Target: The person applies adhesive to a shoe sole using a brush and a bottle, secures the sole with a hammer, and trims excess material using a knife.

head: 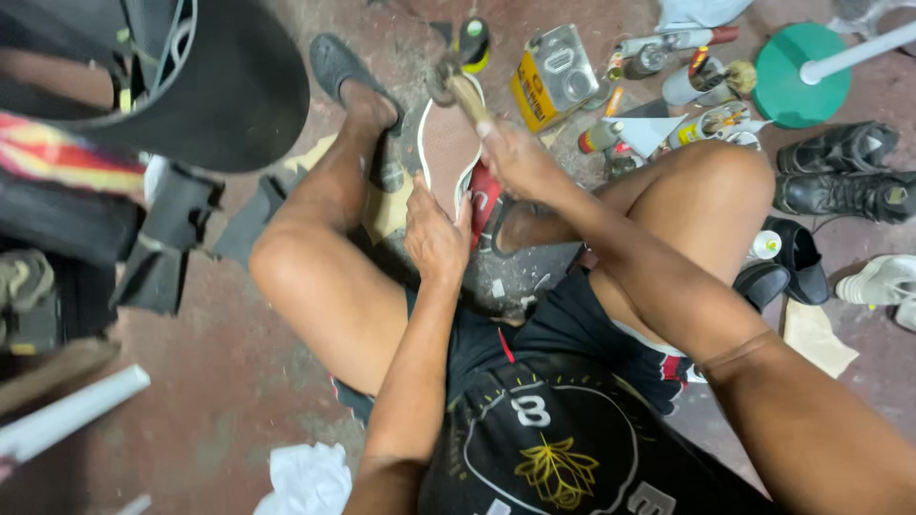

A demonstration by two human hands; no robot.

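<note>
Right hand (515,157) gripping wooden-handled hammer (456,88) over white-rimmed upturned shoe (447,143).
</note>
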